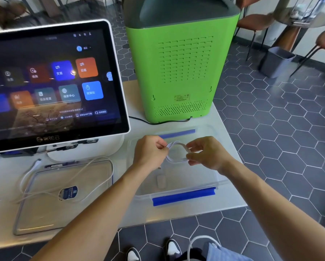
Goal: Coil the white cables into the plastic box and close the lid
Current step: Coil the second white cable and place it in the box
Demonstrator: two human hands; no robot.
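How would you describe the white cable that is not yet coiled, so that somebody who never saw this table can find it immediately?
Start at the big touchscreen terminal on the table's left side. Directly in front of it lies the clear plastic lid, and the loose white cable sprawls across it in a wide open loop. Unlike the coiled cable held by both hands over the plastic box, nobody touches it.
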